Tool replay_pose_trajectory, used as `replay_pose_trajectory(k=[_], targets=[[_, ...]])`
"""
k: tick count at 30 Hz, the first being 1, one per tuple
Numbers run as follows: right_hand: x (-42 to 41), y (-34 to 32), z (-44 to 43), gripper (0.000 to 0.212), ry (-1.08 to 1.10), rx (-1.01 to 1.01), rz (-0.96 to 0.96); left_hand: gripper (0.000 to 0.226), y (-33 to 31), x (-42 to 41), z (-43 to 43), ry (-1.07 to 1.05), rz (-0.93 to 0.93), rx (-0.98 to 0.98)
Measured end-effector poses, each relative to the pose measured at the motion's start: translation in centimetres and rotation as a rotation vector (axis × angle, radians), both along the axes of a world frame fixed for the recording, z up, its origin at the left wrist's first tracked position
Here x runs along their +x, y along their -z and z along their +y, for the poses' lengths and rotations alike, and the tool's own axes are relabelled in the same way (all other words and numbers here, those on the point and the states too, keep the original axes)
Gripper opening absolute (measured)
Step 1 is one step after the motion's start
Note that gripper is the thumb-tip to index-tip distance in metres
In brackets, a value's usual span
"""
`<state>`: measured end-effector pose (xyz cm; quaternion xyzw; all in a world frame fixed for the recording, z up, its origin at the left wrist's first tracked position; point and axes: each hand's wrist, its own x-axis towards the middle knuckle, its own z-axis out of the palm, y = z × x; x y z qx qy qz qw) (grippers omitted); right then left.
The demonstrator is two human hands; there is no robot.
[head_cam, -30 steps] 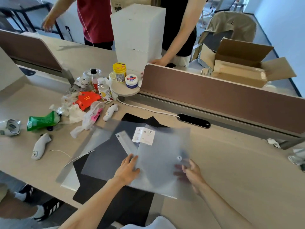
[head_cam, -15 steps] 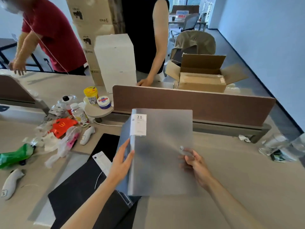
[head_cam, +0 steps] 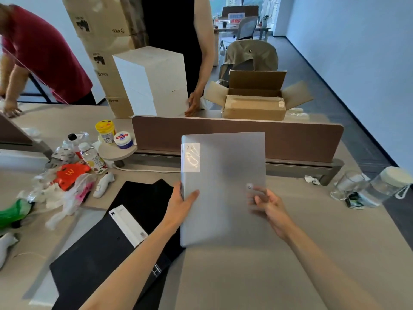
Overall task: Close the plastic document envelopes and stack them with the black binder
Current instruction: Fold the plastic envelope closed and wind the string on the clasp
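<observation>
A frosted grey plastic document envelope [head_cam: 223, 182] with a white "20" label is held upright above the desk, its flap folded over. My left hand [head_cam: 182, 203] grips its left spine edge, thumb on the front. My right hand [head_cam: 267, 205] is partly behind the envelope's right edge by the snap button [head_cam: 249, 187], fingers blurred. The black binder [head_cam: 107, 249] lies flat on the desk to the lower left, with a white spine label. Another translucent envelope [head_cam: 55, 260] lies partly under the binder.
A brown desk divider [head_cam: 301, 139] runs behind the envelope. Bottles, jars, wrappers and white controllers clutter the left of the desk. Glass jars [head_cam: 380, 186] stand at the right. Two people stand beyond the divider beside cardboard boxes.
The envelope has been lifted off the binder and raised upright, and its cover has swung shut over the front. Both hands rose with it.
</observation>
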<state>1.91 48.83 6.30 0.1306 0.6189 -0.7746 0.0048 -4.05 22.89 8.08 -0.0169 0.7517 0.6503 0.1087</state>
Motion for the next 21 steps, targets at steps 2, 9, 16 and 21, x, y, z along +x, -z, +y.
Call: replay_pose_trajectory(k=[2,9,16,21], targets=[[0.1,0.4,1.1,0.034,0.027,0.025,-0.007,0.039,0.5,0.3,0.8,-0.009,-0.033,0.026],[1.2,1.7,3.7,0.029,0.003,0.096,-0.155,0.034,2.7,2.2,2.9,-0.048,-0.165,0.059],[1.4,2.4,3.6,0.011,-0.017,0.262,-0.244,0.029,4.7,2.2,2.4,-0.069,-0.348,0.114],[2.3,4.1,2.3,0.015,-0.114,0.336,-0.334,0.023,7.7,1.5,0.6,0.025,-0.533,0.065]])
